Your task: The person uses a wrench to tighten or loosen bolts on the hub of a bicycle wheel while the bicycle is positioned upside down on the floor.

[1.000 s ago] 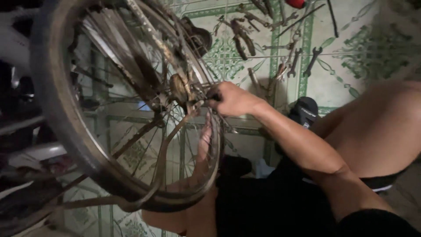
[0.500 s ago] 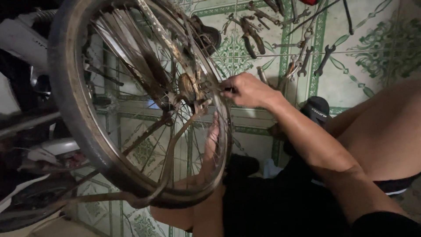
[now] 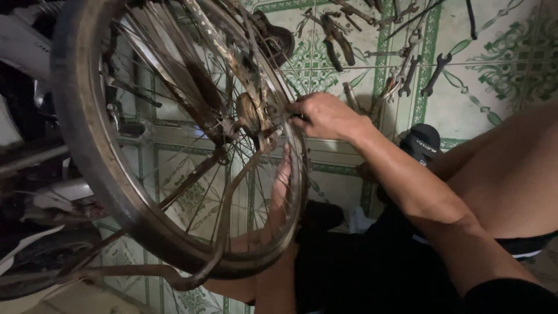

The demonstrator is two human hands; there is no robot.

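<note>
A tiled floor (image 3: pixel 500 87) with green leaf-and-vine patterns on pale squares fills the background, and a scatter of hand tools lies on it at the far side: pliers (image 3: pixel 337 43), several open-ended wrenches (image 3: pixel 435 74) and thin rods, all well apart from the person's body. A worn bicycle wheel (image 3: pixel 174 151) takes up the left and centre of the view, its dark tyre and rusty rim tilted toward the camera, with thin spokes running in to the hub (image 3: pixel 251 113). A bent metal stay (image 3: pixel 224 232) curves down from the axle area toward the near left. The right hand (image 3: pixel 325 116) reaches in from the right and rests at the axle just right of the hub, its grip curled closed with fingers pinching something small and dark there; what exactly it pinches is too hidden to tell. The left hand (image 3: pixel 282 180) shows behind the spokes, below the hub, fingers extended and pointing upward near the rim; whether its grip has hold of anything cannot be told through the wheel. A dark cap-like object (image 3: pixel 423 142) sits on the floor just beyond the right forearm. At the left edge, dark parts of another vehicle (image 3: pixel 35 174) stand beside the wheel.
</note>
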